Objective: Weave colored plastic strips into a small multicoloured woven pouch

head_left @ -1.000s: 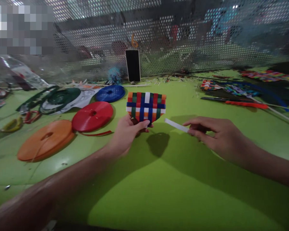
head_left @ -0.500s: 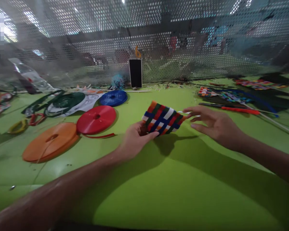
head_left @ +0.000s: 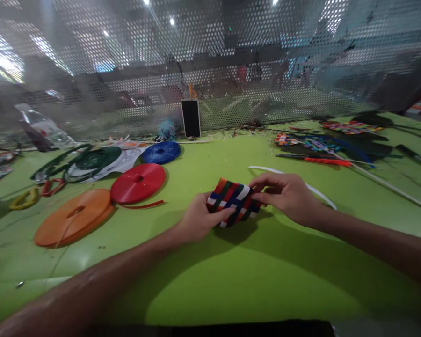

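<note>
A small woven piece (head_left: 232, 199) of orange, green, red, white and blue strips is held above the green table. My left hand (head_left: 200, 217) is closed on its left side, thumb lying across the front. At its right edge, the thumb and fingers of my right hand (head_left: 284, 194) are pinched together on the weave. What exactly sits between those fingertips is partly hidden. A loose white strip (head_left: 321, 194) curves behind my right hand, both ends showing.
Orange (head_left: 52, 222), red (head_left: 149, 182) and blue (head_left: 161, 152) strip coils lie left, with a dark green coil (head_left: 101, 158) behind. A phone (head_left: 191, 118) leans against the perforated panel. Right are a red-handled tool (head_left: 328, 162) and woven pieces (head_left: 351, 127). A bottle (head_left: 45, 128) leans far left.
My right hand has come left from beside the woven piece to its right edge. The white strip now shows behind that hand. The view has shifted slightly.
</note>
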Available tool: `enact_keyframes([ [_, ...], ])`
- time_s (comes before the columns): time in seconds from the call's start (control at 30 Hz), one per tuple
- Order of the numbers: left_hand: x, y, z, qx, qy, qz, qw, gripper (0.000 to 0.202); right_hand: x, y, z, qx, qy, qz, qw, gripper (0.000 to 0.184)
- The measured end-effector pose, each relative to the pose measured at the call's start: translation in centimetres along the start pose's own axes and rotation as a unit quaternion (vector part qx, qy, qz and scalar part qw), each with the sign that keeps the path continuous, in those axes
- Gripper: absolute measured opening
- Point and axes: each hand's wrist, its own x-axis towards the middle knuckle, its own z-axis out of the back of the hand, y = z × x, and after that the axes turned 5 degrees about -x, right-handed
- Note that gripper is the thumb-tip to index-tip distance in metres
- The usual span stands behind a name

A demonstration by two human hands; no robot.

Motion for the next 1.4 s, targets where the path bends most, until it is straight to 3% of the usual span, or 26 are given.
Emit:
enact_keyframes([
  [0.23, -0.1, 0.3, 0.0, 0.039, -0.008, -0.025, 0.999, 0.027, 0.5, -0.1, 1.1, 0.049, 0.067, -0.042, 0.996, 0.033],
  [0.43, 0.0, 0.1, -0.1, 0.064, -0.028, -0.021, 0.997, 0.023, 0.3, 1.5, 1.1, -0.074, 0.092, 0.032, 0.992, 0.03],
  [0.6, 0.0, 0.0, -0.3, 0.091, -0.033, -0.022, 0.995, 0.02, 0.2, 2.0, 0.3, -0.133, 0.063, 0.052, 0.988, 0.032],
  [0.93, 0.0, 0.1, -0.2, 0.104, -0.026, -0.028, 0.994, 0.021, 0.7, 1.5, -0.5, -0.078, 0.036, 0.057, 0.995, 0.035],
  [1.07, 0.0, 0.2, 0.1, 0.096, -0.026, -0.023, 0.995, 0.022, 1.4, 1.3, -0.5, -0.045, 0.051, 0.021, 0.997, 0.036],
  [1.2, 0.1, 0.3, 0.6, 0.046, 0.012, -0.006, 0.999, 0.027, 2.2, 1.3, -0.4, -0.046, 0.092, -0.054, 0.993, 0.033],
  [1.4, 0.1, 0.0, 1.0, 0.046, 0.015, -0.021, 0.999, 0.022, 2.5, 1.6, -0.1, -0.069, 0.144, -0.06, 0.985, 0.025],
])
